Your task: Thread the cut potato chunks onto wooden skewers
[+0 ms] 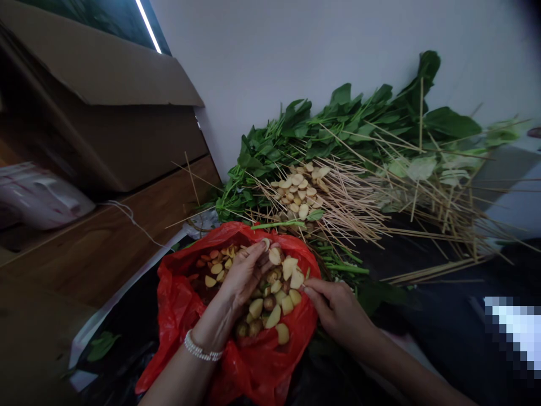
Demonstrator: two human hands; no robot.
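Note:
A red plastic bag (177,304) lies open in front of me, full of cut potato slices (274,313). My left hand (245,273), with a bead bracelet on the wrist, reaches into the bag; its fingers are curled round a potato slice (274,256). My right hand (338,310) rests at the bag's right edge with fingers bent and tips pressed together near the slices; what they pinch is too small to name. Beyond the bag, several bamboo skewers (359,208) lie in a heap with skewered potato slices (300,189) on top.
A pile of green leafy stalks (350,124) leans against the white wall behind the skewers. A large cardboard box (105,107) stands at the left on a wooden surface (105,242). A pink object (38,194) lies at far left. The surface under the bag is dark.

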